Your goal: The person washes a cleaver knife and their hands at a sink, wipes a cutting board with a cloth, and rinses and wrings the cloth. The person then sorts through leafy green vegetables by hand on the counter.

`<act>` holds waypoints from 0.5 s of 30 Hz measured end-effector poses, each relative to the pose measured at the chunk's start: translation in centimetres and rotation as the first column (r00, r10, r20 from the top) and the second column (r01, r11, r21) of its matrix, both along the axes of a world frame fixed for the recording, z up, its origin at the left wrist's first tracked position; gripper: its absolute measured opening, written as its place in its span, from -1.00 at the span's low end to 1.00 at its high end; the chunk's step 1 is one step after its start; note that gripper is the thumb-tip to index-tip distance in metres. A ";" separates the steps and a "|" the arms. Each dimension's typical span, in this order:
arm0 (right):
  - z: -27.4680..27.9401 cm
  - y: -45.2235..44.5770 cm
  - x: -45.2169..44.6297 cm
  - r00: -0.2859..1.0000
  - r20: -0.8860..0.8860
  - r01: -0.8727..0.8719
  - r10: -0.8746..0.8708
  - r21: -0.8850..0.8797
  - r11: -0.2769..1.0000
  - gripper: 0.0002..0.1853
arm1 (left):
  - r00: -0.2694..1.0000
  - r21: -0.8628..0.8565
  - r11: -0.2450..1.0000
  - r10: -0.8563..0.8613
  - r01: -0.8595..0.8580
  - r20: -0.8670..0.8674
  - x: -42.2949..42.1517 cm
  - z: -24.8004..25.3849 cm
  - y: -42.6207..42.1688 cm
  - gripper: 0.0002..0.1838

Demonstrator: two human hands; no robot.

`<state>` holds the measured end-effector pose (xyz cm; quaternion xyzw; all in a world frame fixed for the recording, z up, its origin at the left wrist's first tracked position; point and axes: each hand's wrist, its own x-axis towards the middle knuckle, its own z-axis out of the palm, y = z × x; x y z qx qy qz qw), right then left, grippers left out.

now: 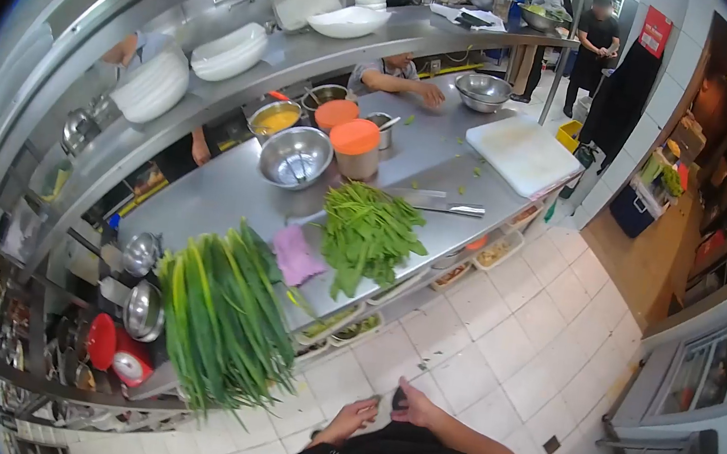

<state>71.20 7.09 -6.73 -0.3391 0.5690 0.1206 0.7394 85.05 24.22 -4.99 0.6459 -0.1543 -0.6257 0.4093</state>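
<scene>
Low in front of my body, my left hand [351,421] hangs with loosely bent fingers, holding nothing that I can make out. Beside it on the right, my right hand [418,408] has its fingers apart; a small dark shape shows by the fingertips, too unclear to name. Both hands are off the steel counter [230,202]. Ahead on the counter lie leafy greens [367,232], a purple cloth [296,255] and long green leaves [221,314] hanging over the edge. A knife [452,208] lies behind the greens.
A white cutting board [524,153], steel bowls [296,157] and orange-lidded containers [355,138] stand on the counter. Across it, a person's arm [399,83] reaches over the top. Another person [596,47] stands at the back. Food trays [500,249] sit below the counter edge.
</scene>
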 end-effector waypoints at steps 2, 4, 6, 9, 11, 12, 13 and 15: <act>2.4 -3.3 -3.2 0.724 0.141 0.614 -0.675 0.316 0.724 -0.19 | 0.963 -0.205 0.947 -0.262 0.246 -0.054 -1.8 2.6 -6.6 -0.42; -0.7 -9.0 -5.3 0.533 0.387 0.725 -0.753 0.250 0.642 -0.56 | 0.880 -0.333 0.837 -0.473 0.434 -0.043 -3.6 1.6 -12.1 -0.45; 5.6 -14.2 -4.5 0.577 0.552 0.744 -0.603 -0.049 0.667 -0.56 | 0.884 -0.354 0.816 -0.460 0.457 0.082 -4.5 9.3 -16.4 -0.50; 14.6 -20.0 0.1 0.597 0.682 0.695 -0.423 -0.176 0.697 -0.38 | 0.950 -0.588 0.747 -0.273 0.310 0.153 -4.5 9.8 -20.3 -0.52; 18.0 -22.3 3.7 0.492 0.797 0.652 -0.351 -0.070 0.755 -0.45 | 0.997 -0.668 0.741 -0.071 0.071 0.027 -2.6 12.2 -21.7 -0.60; 18.8 -23.2 5.5 0.492 0.796 0.655 -0.354 -0.070 0.752 -0.45 | 0.997 -0.667 0.741 -0.076 0.073 0.025 -1.0 12.7 -22.3 -0.60; 19.3 -23.9 7.6 0.462 0.837 0.619 -0.294 -0.067 0.782 -0.48 | 0.993 -0.661 0.747 -0.016 -0.068 -0.120 1.1 13.0 -22.6 -0.67; 20.3 -24.3 11.5 0.421 0.880 0.564 -0.219 -0.065 0.823 -0.51 | 0.966 -0.642 0.736 0.065 -0.216 -0.251 5.0 12.6 -23.1 -0.73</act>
